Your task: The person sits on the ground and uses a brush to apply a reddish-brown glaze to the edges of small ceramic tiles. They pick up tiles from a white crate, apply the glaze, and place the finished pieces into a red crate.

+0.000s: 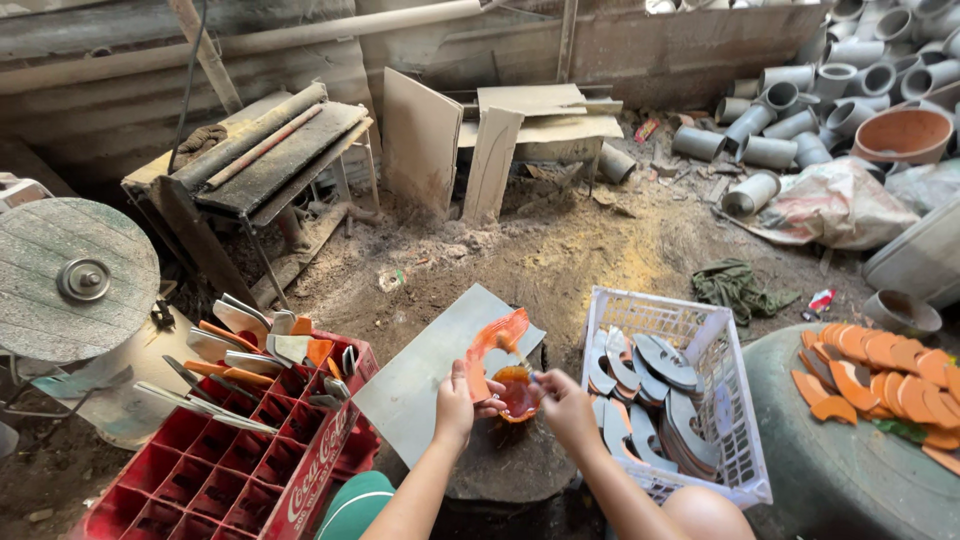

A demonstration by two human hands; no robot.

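Note:
My left hand (455, 403) grips the lower end of a curved tile piece (493, 340) coated in wet orange paint, held upright over a small pot of orange paint (516, 393). Beside the pot, my right hand (565, 405) pinches a thin brush (522, 362) whose tip touches the curved piece. The pot stands on a round dark stone slab (505, 465), and a grey flat tile (425, 375) leans just behind the slab.
A white plastic basket (735, 400) of grey curved pieces stands at my right. A red bottle crate (235, 460) with several pieces is at my left. Painted orange pieces (885, 375) lie on a round drum top. A grinding disc (70, 280), pipes (800, 110) and boards surround the dirt floor.

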